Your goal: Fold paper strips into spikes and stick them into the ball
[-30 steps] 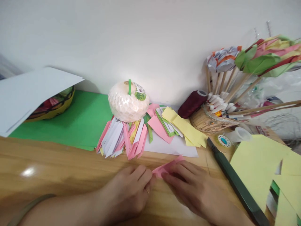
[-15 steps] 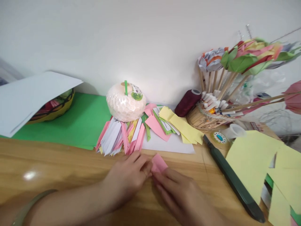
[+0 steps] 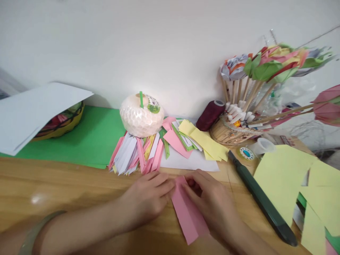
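A pink strip of paper [image 3: 188, 216] with a crease along its length lies between my hands on the wooden table. My left hand [image 3: 148, 196] is closed at the strip's upper left edge, its fingertips pressed on the paper. On the other side, my right hand [image 3: 212, 198] pinches the strip's upper right edge between thumb and curled fingers. Just beyond my left hand is a bundle of folded white, pink and yellow paper pieces [image 3: 132, 154]. Flat pink, green and yellow strips [image 3: 199, 138] lie on a white sheet [image 3: 186, 163] behind my hands.
A wrapped white coconut [image 3: 142, 115] stands behind the bundle. At right are a dark green cutter-like tool [image 3: 262, 198], yellow paper [image 3: 281, 177], a maroon thread spool [image 3: 210, 115] and a basket [image 3: 225, 136] of paper flowers. Green sheets [image 3: 95, 134] and a yellow-rimmed basket [image 3: 63, 124] occupy the left.
The pink strip now shows much more of its length, opened out toward me. My right hand has moved up and right to the strip's far end; my left hand has barely moved.
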Motion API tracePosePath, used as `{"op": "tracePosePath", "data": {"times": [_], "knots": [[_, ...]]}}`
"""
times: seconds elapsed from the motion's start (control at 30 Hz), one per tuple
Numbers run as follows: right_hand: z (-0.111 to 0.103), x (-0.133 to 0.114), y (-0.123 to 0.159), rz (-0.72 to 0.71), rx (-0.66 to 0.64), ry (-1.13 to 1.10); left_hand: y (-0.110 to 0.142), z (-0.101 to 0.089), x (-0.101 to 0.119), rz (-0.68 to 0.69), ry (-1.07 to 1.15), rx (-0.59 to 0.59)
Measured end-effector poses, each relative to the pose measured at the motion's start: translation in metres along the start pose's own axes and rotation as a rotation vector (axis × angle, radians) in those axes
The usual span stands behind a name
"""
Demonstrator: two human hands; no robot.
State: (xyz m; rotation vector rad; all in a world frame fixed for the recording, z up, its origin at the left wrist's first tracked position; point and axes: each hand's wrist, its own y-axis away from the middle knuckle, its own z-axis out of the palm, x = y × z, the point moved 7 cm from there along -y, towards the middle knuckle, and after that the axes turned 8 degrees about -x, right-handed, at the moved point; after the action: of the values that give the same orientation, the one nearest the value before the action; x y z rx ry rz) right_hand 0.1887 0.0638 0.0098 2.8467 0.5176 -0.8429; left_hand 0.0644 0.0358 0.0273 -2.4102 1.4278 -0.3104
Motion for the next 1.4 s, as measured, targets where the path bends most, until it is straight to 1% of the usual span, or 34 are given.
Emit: {"op": "tracePosePath", "data": {"times": [0.1, 0.2, 0.3, 0.37, 0.5, 0.57, 0.67, 0.83, 1.03, 1.23, 1.33, 1.4], "knots": [[0.0, -0.004, 0.002, -0.099, 0.028, 0.031, 0.0, 0.0, 0.003, 0.025, -0.026, -0.002], [-0.002, -0.012, 0.008, -0.284, 0.047, 0.077, 0.0, 0.001, 0.001, 0.008, -0.002, -0.011], [-0.004, -0.018, 0.014, -0.448, 0.065, 0.171, -0.001, 0.004, -0.002, -0.013, 0.036, -0.049], [-0.005, -0.021, 0.016, -0.512, 0.059, 0.233, -0.002, 0.004, -0.005, -0.033, 0.048, -0.053], [-0.003, -0.024, 0.017, -0.585, 0.006, 0.304, -0.001, 0.003, -0.008, -0.036, 0.066, -0.039], [-0.003, -0.027, 0.017, -0.609, -0.003, 0.324, 0.001, 0.004, -0.006, 0.007, 0.041, -0.043], [-0.002, -0.029, 0.017, -0.634, -0.005, 0.329, 0.005, 0.007, -0.004, 0.036, -0.002, -0.045], [-0.001, -0.028, 0.016, -0.624, -0.028, 0.305, 0.005, 0.006, -0.004, 0.05, -0.017, -0.026], [0.0, -0.024, 0.016, -0.621, -0.06, 0.29, 0.004, 0.006, -0.004, 0.036, -0.001, -0.058], [-0.003, -0.019, 0.014, -0.55, -0.174, 0.262, 0.003, 0.005, -0.004, 0.032, -0.015, -0.092], [-0.008, -0.016, 0.014, -0.528, -0.245, 0.246, 0.003, 0.005, -0.005, 0.024, 0.001, -0.084], [-0.015, -0.015, 0.015, -0.541, -0.26, 0.224, 0.004, 0.006, -0.006, 0.019, 0.019, -0.084]]}}
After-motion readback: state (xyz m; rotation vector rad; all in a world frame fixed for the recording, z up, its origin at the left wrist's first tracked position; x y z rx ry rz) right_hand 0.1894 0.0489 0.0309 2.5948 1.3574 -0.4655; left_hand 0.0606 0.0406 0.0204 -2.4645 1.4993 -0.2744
